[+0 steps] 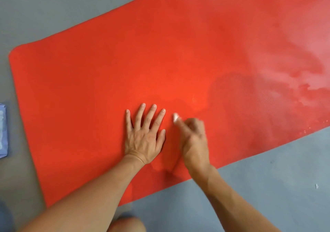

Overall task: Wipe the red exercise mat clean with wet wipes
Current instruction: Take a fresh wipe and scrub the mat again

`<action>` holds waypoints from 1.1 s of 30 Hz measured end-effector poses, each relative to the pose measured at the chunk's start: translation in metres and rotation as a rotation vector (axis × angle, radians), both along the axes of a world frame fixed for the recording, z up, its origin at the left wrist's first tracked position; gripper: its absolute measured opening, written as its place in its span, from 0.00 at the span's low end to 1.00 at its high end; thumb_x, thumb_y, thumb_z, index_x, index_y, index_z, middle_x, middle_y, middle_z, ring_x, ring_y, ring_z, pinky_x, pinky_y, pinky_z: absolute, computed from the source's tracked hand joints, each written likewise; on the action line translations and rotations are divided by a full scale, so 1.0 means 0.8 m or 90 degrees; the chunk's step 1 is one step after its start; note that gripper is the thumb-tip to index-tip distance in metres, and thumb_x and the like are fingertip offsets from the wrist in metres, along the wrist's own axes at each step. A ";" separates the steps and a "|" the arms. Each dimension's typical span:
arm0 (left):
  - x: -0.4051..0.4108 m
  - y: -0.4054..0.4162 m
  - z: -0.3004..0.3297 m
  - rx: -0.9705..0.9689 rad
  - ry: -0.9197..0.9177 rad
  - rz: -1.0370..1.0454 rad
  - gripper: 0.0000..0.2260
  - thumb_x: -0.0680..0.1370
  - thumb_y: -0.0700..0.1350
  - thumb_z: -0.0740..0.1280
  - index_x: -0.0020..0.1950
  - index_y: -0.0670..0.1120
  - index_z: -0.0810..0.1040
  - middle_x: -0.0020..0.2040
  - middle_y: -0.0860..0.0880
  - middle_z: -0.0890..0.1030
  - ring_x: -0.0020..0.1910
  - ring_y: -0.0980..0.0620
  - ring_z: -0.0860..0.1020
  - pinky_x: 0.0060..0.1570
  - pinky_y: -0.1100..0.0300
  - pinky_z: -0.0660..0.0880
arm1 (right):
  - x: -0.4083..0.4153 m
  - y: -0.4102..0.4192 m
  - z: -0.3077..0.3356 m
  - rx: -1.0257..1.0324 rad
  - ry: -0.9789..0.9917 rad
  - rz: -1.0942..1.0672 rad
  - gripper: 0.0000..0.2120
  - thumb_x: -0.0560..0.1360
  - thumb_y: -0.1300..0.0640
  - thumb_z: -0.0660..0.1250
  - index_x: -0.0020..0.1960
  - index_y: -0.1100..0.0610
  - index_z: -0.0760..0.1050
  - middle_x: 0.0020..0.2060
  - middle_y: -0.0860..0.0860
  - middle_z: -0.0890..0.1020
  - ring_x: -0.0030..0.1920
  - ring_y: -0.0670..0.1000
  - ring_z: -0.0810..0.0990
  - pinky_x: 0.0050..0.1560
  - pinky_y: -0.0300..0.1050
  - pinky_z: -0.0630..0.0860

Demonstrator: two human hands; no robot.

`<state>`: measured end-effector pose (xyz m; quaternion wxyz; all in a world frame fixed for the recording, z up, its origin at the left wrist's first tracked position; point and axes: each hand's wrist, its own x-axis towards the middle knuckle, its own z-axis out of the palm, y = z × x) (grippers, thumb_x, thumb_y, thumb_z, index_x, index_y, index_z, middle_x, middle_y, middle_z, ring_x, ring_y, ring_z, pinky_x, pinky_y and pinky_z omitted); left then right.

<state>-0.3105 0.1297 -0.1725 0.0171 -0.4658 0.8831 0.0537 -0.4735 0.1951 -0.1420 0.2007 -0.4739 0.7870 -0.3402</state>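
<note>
The red exercise mat (125, 67) lies flat on the grey floor and runs from the lower left up to the right. Its right part looks wet and streaked, its left part dry. My left hand (144, 133) presses flat on the mat with fingers spread. Just to its right, my right hand (193, 140) is blurred and curls round a small white wet wipe (175, 117) that peeks out at the fingertips, against the mat.
A blue pack of wipes (3, 130) lies on the grey floor (267, 187) at the left edge of the view, beside the mat's short end. My knee (126, 224) shows at the bottom centre.
</note>
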 end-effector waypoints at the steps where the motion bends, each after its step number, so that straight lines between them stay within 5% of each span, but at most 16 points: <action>1: 0.000 0.000 0.000 0.002 -0.002 -0.002 0.28 0.83 0.58 0.57 0.83 0.54 0.64 0.83 0.48 0.64 0.83 0.39 0.56 0.76 0.26 0.52 | 0.008 0.010 0.004 -0.002 0.043 0.121 0.13 0.83 0.48 0.64 0.58 0.55 0.82 0.45 0.50 0.74 0.44 0.51 0.73 0.46 0.50 0.76; 4: 0.000 0.000 0.000 0.003 -0.008 0.002 0.29 0.82 0.58 0.58 0.83 0.54 0.64 0.83 0.48 0.64 0.83 0.39 0.56 0.75 0.26 0.52 | -0.041 0.003 -0.008 0.015 0.071 0.178 0.13 0.84 0.48 0.63 0.60 0.53 0.83 0.48 0.49 0.74 0.48 0.50 0.74 0.49 0.46 0.76; 9: -0.002 -0.001 0.000 0.004 -0.011 0.002 0.29 0.82 0.58 0.59 0.83 0.54 0.64 0.82 0.48 0.65 0.83 0.39 0.56 0.76 0.26 0.52 | -0.105 -0.060 -0.017 0.011 0.097 -0.218 0.10 0.82 0.54 0.67 0.54 0.58 0.85 0.43 0.57 0.76 0.46 0.57 0.75 0.48 0.44 0.68; 12: 0.000 0.001 0.000 0.007 -0.013 0.000 0.29 0.82 0.58 0.59 0.83 0.54 0.64 0.82 0.48 0.65 0.83 0.39 0.57 0.75 0.26 0.53 | -0.030 -0.061 -0.007 -0.004 -0.031 -0.102 0.08 0.81 0.48 0.66 0.47 0.50 0.79 0.43 0.56 0.71 0.41 0.53 0.70 0.41 0.55 0.71; 16: -0.001 0.000 -0.001 0.005 -0.005 -0.004 0.30 0.82 0.58 0.59 0.83 0.53 0.63 0.82 0.48 0.65 0.83 0.39 0.57 0.75 0.26 0.53 | -0.032 -0.037 -0.001 -0.064 0.099 0.281 0.18 0.85 0.51 0.57 0.64 0.55 0.81 0.44 0.53 0.75 0.46 0.55 0.73 0.44 0.50 0.75; 19: -0.002 0.000 -0.001 0.003 -0.001 0.011 0.33 0.80 0.58 0.61 0.83 0.47 0.64 0.82 0.49 0.65 0.83 0.40 0.57 0.76 0.28 0.53 | -0.089 -0.070 -0.005 -0.029 0.089 0.079 0.15 0.84 0.48 0.62 0.60 0.53 0.84 0.43 0.51 0.74 0.48 0.56 0.74 0.48 0.48 0.72; 22: -0.001 -0.001 -0.002 0.006 0.002 0.015 0.35 0.78 0.59 0.61 0.83 0.44 0.64 0.82 0.49 0.65 0.83 0.41 0.57 0.77 0.29 0.53 | -0.073 -0.093 -0.007 0.031 0.013 -0.141 0.08 0.81 0.57 0.66 0.54 0.56 0.84 0.46 0.55 0.76 0.51 0.59 0.75 0.53 0.51 0.75; 25: -0.001 -0.001 -0.002 0.011 -0.002 0.012 0.35 0.78 0.57 0.60 0.83 0.44 0.64 0.82 0.48 0.65 0.83 0.41 0.57 0.77 0.29 0.53 | -0.005 -0.081 -0.002 0.074 -0.066 0.001 0.11 0.80 0.61 0.63 0.58 0.56 0.81 0.53 0.56 0.77 0.53 0.56 0.74 0.55 0.53 0.75; 30: 0.003 0.000 -0.004 -0.004 0.019 0.005 0.30 0.79 0.51 0.57 0.82 0.44 0.66 0.82 0.49 0.65 0.83 0.41 0.58 0.77 0.29 0.54 | -0.012 -0.033 -0.005 -0.003 0.066 0.421 0.14 0.84 0.55 0.59 0.56 0.52 0.83 0.44 0.50 0.74 0.44 0.52 0.70 0.47 0.47 0.75; 33: 0.001 0.000 -0.002 -0.009 0.026 0.002 0.32 0.77 0.49 0.58 0.82 0.45 0.65 0.83 0.50 0.64 0.83 0.42 0.58 0.77 0.29 0.54 | -0.072 -0.041 -0.010 -0.030 0.114 0.363 0.13 0.84 0.53 0.62 0.58 0.49 0.85 0.43 0.50 0.76 0.44 0.54 0.74 0.46 0.48 0.73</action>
